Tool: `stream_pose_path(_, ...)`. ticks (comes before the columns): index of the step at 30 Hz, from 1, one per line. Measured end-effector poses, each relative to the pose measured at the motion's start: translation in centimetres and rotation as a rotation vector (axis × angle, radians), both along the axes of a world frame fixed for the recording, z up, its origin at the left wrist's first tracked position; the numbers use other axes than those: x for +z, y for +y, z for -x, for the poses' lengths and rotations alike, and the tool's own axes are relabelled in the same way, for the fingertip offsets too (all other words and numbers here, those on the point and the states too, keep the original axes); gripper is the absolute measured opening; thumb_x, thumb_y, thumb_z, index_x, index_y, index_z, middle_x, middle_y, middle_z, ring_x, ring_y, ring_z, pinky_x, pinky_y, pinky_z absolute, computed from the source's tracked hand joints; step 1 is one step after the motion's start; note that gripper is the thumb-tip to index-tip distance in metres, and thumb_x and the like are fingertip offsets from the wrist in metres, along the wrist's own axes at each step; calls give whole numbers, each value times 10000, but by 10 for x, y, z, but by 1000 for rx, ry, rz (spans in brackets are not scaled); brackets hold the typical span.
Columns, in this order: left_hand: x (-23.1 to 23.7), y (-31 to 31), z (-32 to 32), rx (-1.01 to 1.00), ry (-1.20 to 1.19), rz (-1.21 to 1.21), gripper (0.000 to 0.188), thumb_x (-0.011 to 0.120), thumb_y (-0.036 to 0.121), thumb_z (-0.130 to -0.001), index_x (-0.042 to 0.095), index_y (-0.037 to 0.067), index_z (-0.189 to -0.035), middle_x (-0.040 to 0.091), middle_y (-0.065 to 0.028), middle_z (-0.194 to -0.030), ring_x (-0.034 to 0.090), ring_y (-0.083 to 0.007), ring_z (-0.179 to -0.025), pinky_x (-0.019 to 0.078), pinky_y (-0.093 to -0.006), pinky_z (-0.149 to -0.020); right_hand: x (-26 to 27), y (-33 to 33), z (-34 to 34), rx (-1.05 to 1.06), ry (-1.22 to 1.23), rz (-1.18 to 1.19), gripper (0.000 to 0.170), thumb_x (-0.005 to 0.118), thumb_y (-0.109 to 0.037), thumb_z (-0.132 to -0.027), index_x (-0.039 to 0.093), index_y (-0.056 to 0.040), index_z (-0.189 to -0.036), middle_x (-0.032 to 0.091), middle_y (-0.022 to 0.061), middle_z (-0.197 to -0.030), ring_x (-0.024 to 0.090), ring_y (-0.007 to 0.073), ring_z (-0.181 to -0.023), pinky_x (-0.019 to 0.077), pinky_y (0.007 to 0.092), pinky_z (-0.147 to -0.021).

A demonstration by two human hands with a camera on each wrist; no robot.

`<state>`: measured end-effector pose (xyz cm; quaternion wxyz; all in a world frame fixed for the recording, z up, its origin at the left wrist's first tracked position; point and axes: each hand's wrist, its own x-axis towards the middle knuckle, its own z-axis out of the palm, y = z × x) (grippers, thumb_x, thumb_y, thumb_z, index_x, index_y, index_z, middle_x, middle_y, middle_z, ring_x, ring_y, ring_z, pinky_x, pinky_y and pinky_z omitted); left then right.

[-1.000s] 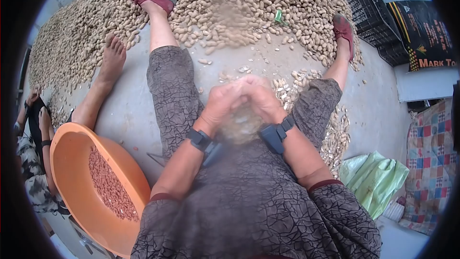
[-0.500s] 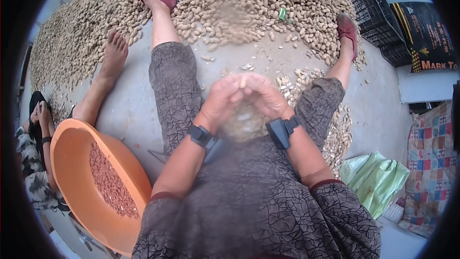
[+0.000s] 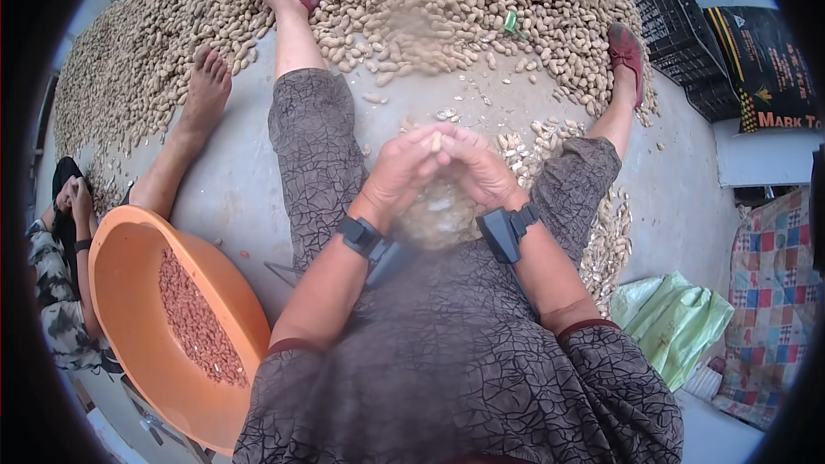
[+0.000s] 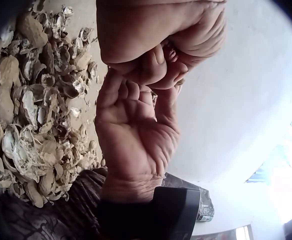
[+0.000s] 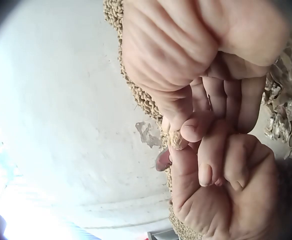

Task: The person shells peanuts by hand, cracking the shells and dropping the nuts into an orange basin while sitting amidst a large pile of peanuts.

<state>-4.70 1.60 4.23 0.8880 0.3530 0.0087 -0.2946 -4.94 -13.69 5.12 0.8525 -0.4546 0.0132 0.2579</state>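
Note:
My left hand [image 3: 397, 174] and right hand [image 3: 481, 170] meet at the fingertips over my lap. Between the thumbs and forefingers they pinch one pale peanut in its shell [image 3: 436, 142]. The right wrist view shows this peanut [image 5: 176, 140] at close range, with both thumbs against it. The left hand's other fingers curl into the palm, and a reddish peanut kernel [image 4: 170, 53] peeks out among them in the left wrist view. Over on the left, an orange basin [image 3: 120, 292] holds red shelled peanut kernels [image 3: 199, 318].
A large heap of unshelled peanuts [image 3: 481, 0] spreads ahead. Broken shells [image 3: 608, 241] lie by my right leg. A black crate [image 3: 679, 34], a printed black sack [image 3: 765, 69] and a green sack [image 3: 675, 326] stand at right. Another person's bare foot [image 3: 206, 90] is beyond the basin.
The hands have stayed together over the lap, shifting slightly. The pale peanut, out of sight a second ago, now shows between the fingertips. The other person's hands have drawn together.

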Motion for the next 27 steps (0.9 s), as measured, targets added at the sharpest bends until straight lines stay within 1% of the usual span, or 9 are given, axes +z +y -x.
stream_pose_path(4,-3,0,-1,6,-41,-32,430,513,84,-895,435,-71,-1289,600,-49,-860,398,-13,-574,333,-131,-495,5,-3,0,-25,6,42,258,546,-148,-893,570,13,-1093,605,16,-836,610,120,-763,494,270,-774)
stream_pose_path(6,0,0,0,6,-47,-40,433,524,90,-893,440,-76,-1283,599,-46,-858,398,-10,-576,327,-130,-490,10,-2,1,-53,-47,165,255,558,-122,-880,567,46,-1072,625,61,-888,614,120,-795,498,258,-759)
stream_pose_path(9,3,-1,-2,-7,-64,-36,427,536,91,-891,451,-80,-1274,594,-34,-853,396,-4,-579,312,-128,-477,-1,-4,-2,-127,-69,205,261,579,-104,-866,560,70,-1060,634,96,-919,616,126,-810,502,257,-748)
stream_pose_path(13,-6,-2,-3,12,9,-91,380,533,76,-897,487,-68,-1246,576,0,-829,390,5,-575,286,-130,-457,-3,-3,-1,-178,-103,241,260,618,-95,-840,571,76,-1030,638,90,-906,608,122,-805,503,255,-725)
stream_pose_path(16,-15,0,-4,-36,-31,-110,331,518,79,-907,528,-62,-1206,563,27,-810,389,6,-571,282,-135,-454,-6,-2,-1,-231,-178,391,247,669,-92,-803,589,58,-982,638,89,-877,602,120,-794,505,252,-701)
stream_pose_path(18,-17,-1,-4,-28,-32,-141,319,516,87,-908,543,-62,-1189,561,33,-807,390,6,-572,282,-135,-456,-15,-1,-2,-294,-358,628,233,703,-99,-774,596,35,-931,638,88,-856,599,121,-805,507,251,-685)
stream_pose_path(22,-13,-1,-4,-26,-25,-169,311,511,108,-911,561,-58,-1170,554,44,-794,393,5,-576,282,-135,-461,-13,-2,-3,-276,-373,652,233,711,-99,-765,587,19,-923,636,88,-873,601,121,-809,507,250,-679)
stream_pose_path(24,-9,-1,-4,-33,-26,-160,312,518,107,-907,562,-54,-1171,551,46,-787,396,3,-579,283,-134,-462,-8,-3,-2,-237,-311,551,287,723,-88,-776,585,7,-1009,633,51,-934,601,92,-816,502,226,-746)
stream_pose_path(27,-1,-2,-2,-35,-31,-151,307,530,109,-906,565,-48,-1167,546,46,-776,403,1,-585,287,-131,-466,-4,-2,0,-185,-268,507,304,710,-135,-796,582,9,-1031,630,40,-942,603,89,-820,500,216,-740)
